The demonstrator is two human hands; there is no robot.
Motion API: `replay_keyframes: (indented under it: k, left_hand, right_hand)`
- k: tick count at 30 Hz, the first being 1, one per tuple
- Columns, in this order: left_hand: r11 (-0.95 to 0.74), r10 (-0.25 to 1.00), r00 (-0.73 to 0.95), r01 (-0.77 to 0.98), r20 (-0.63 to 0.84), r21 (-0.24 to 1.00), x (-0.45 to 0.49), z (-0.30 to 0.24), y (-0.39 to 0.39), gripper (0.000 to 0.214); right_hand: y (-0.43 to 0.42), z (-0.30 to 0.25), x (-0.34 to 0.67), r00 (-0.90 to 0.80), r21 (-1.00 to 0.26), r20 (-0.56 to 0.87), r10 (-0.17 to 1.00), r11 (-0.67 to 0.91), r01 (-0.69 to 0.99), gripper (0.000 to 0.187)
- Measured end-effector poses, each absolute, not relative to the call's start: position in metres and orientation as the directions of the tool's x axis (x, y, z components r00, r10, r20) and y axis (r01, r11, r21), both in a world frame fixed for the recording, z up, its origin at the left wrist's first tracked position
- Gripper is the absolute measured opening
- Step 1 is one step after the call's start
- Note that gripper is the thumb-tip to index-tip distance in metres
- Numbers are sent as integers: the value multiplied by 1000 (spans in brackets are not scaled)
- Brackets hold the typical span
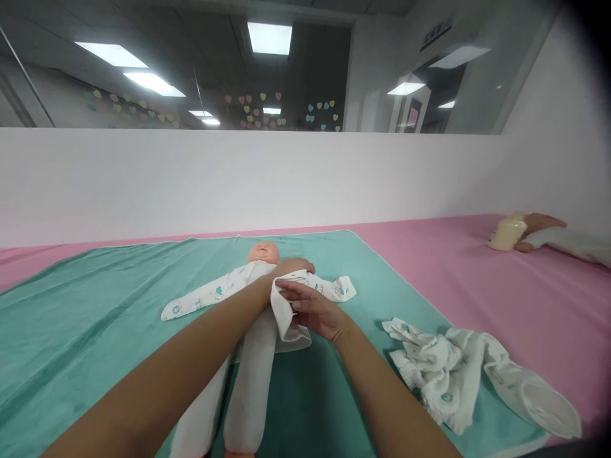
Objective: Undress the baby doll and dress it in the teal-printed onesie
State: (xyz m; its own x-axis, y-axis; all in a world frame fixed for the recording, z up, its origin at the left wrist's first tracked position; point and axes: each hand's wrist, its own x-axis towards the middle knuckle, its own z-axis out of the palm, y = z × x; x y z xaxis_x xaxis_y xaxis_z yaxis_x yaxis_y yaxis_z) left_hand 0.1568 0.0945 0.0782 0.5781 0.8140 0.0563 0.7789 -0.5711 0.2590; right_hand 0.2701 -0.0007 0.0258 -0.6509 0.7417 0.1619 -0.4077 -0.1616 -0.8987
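A baby doll (pixel 264 252) lies face up on a teal mat (pixel 95 318), dressed in a white printed top (pixel 214 294) with its arms spread. My left hand (pixel 292 266) rests on the doll's chest, fingers curled over the edge of the top. My right hand (pixel 315 312) pinches the folded-back front flap of the top (pixel 282 305) at the doll's belly. The doll's white legs (pixel 248 388) stretch toward me between my forearms.
A crumpled white printed garment (pixel 458 375) lies on the mat's right edge. The mat sits on a pink padded surface (pixel 501 286) against a white wall. At far right another person's hand (pixel 537 226) holds a cream baby bottle (pixel 508 233).
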Motion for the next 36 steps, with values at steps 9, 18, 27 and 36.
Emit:
replay_keyframes:
  k: [9, 18, 27, 36]
  left_hand:
    - [-583, 802, 527, 793, 280, 177, 79, 100, 82, 16]
    - [-574, 779, 439, 787, 449, 225, 39, 81, 57, 18]
    - [-854, 432, 674, 519, 600, 33, 47, 59, -18, 27]
    - [-899, 437, 695, 366, 571, 242, 14, 35, -53, 21]
  right_hand:
    - [3, 21, 264, -616, -893, 133, 776, -176, -414, 36]
    - [26, 3, 269, -274, -757, 94, 957, -110, -644, 26]
    - [32, -12, 260, -233, -939, 84, 969, -2, -344, 29]
    - [26, -10, 257, -387, -989, 32, 921, 85, 121, 36]
